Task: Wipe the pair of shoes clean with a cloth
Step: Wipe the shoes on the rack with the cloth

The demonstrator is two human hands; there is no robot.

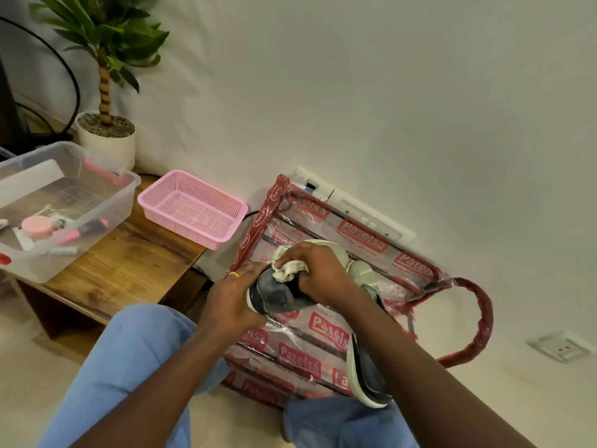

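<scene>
The left hand (pixel 232 299) grips one end of a dark grey shoe (pixel 277 295) with a white sole edge. The thumb lies on top, and the other fingers go under the shoe and are hidden. The right hand (pixel 313 270) is closed around a crumpled pale cloth (pixel 287 271) and presses it on the upper of the shoe. This hand covers the middle of the shoe. A pale green rounded part shows behind the right hand, but I cannot tell which shoe it belongs to.

The second shoe (pixel 368 373) lies on its side on a clear bag (pixel 297 354) with red trim and red print, just beside the person's right knee. The right forearm crosses over this shoe and hides part of it. The bag lies on the floor against the wall, and it hides the lower part of a white socket strip (pixel 368 218).

To the left is a wooden tabletop (pixel 129 263). A pink basket (pixel 190 177) stands at its corner and partly reaches over the edge. A clear bin (pixel 106 205) holds small things that are blurred, and the frame cuts off its left side. A potted plant (pixel 106 140) stands behind it.
</scene>
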